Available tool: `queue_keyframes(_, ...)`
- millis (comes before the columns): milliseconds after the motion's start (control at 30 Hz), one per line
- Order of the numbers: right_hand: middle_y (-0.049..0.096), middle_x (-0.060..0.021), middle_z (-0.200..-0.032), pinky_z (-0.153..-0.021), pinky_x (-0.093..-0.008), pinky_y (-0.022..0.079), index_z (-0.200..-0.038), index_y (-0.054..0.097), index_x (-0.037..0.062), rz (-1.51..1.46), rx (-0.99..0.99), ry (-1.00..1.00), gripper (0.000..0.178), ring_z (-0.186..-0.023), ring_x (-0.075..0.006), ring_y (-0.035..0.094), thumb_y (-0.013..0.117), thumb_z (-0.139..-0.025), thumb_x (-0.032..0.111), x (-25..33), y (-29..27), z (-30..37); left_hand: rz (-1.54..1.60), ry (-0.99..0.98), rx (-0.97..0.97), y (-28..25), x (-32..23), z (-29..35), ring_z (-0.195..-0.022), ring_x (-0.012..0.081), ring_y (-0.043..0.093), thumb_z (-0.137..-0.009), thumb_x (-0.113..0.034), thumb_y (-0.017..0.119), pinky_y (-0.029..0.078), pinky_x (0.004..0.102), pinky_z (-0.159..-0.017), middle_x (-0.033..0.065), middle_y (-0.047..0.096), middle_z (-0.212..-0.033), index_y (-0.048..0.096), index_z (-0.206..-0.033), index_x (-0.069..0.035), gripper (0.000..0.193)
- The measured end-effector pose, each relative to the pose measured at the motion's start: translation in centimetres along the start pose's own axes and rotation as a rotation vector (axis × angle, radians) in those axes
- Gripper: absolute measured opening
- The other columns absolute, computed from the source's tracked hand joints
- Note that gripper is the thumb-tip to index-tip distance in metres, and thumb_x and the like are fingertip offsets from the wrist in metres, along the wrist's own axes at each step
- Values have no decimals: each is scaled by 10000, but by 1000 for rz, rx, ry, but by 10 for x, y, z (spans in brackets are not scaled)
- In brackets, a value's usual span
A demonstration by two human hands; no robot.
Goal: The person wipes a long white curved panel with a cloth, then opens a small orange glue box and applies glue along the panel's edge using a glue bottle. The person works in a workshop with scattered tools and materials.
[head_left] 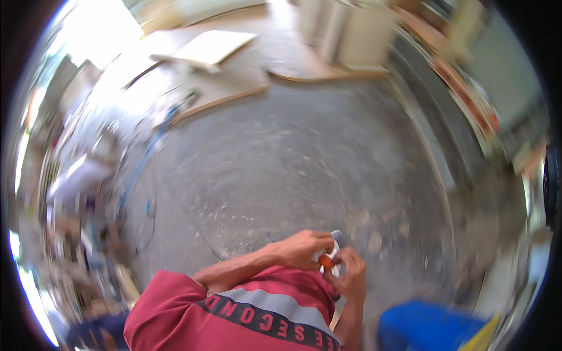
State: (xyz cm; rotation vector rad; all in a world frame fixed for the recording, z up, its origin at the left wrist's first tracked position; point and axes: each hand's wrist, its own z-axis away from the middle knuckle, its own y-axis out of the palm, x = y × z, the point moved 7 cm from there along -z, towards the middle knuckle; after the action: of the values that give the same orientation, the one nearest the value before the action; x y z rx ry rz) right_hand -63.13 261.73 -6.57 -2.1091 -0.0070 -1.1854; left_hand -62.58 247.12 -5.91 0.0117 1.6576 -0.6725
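Note:
Close in front of my chest, both hands meet around a small white thing (pixel 335 251) with an orange part (pixel 325 262) and a greyish end; blur and fingers hide its exact kind. My left hand (pixel 307 248) reaches across from the left, its fingers closed on the white thing's upper side. From the right, my right hand (pixel 350 274) pinches it near the orange part. Grey concrete floor (pixel 281 169) lies beneath and beyond my hands.
Pale boards (pixel 213 50) lie on the floor at the far left, with a blue hose (pixel 137 169) running nearby. Upright panels (pixel 351 35) stand at the back. Blurred clutter (pixel 88 234) lines the left. A blue object (pixel 427 327) sits at the lower right.

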Motion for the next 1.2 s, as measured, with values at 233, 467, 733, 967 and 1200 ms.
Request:
queue_keyframes(233, 610, -88, -742, -634, -364, 505, -812, 571, 56, -145, 240, 17, 297, -669, -255, 631, 735, -569, 8, -20, 58, -89, -237, -230, -163, -33, 80, 34, -794, 333, 681, -811, -123, 678, 521, 451, -660, 77, 690, -986, 684, -1087, -107, 276)
queue_keyframes(467, 617, -113, -774, -630, -379, 499, -777, 550, 50, -142, 278, -65, 239, -695, -284, 631, 711, -609, -9, -51, 64, -191, -357, -205, -357, -104, 103, -27, -783, 332, 675, -871, -179, 678, 507, 463, -625, 72, 628, -949, 634, -1023, -113, 171)
queue_keyframes(733, 644, -90, -826, -563, -350, 496, -818, 590, 62, -261, 152, -408, 285, -697, -246, 649, 838, -701, -13, -54, 83, -319, -542, -274, -776, -227, 119, -43, -827, 264, 701, -792, -129, 764, 551, 391, -683, 28, 675, -1086, 668, -1087, -138, 310)
queue_keyframes(967, 597, -59, -790, -452, -298, 413, -868, 587, 53, -408, 651, -691, 270, -557, -157, 541, 833, -761, 25, -5, 190, -396, -512, -495, -854, -291, 151, 31, -774, 242, 696, -745, -120, 813, 525, 344, -659, 27, 715, -1040, 639, -1089, -113, 386)
queue_keyframes(1200, 544, -79, -829, -477, -332, 461, -790, 533, 29, -496, 670, -991, 235, -578, -195, 569, 758, -756, -32, 89, 334, -444, -616, -623, -1327, -345, 186, 164, -721, 262, 689, -735, -114, 824, 515, 355, -637, 57, 724, -902, 639, -1073, -79, 388)
